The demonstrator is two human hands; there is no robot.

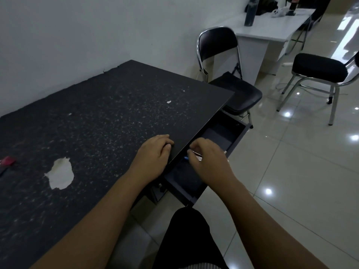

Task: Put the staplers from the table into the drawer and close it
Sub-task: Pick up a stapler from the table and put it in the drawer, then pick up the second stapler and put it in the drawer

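- The right hand (208, 160) hangs over the open drawer (236, 139), fingers curled in a pinch around something small with a silvery glint and a bit of blue showing, most likely a stapler (195, 154), though too little of it shows to be sure.
- The left hand (155, 155) lies palm down on the table (97, 117) right at the edge above the drawer, fingers loosely bent and holding nothing, as if steadying.
- To do this well, I'd lower the piece to the drawer floor before letting go, keep it clear of the front wall, and pull the fingers out fully before pushing the drawer shut.
- At the far left edge of the table lies a red thing (7, 162), half cut off; it may be another stapler needing collection, but I cannot tell.
- The drawer's inside is dark, and the right hand covers the middle, so what already lies in it is hidden.
- A pale worn patch (60, 174) marks the tabletop; a black folding chair (233, 90) stands just beyond the drawer.
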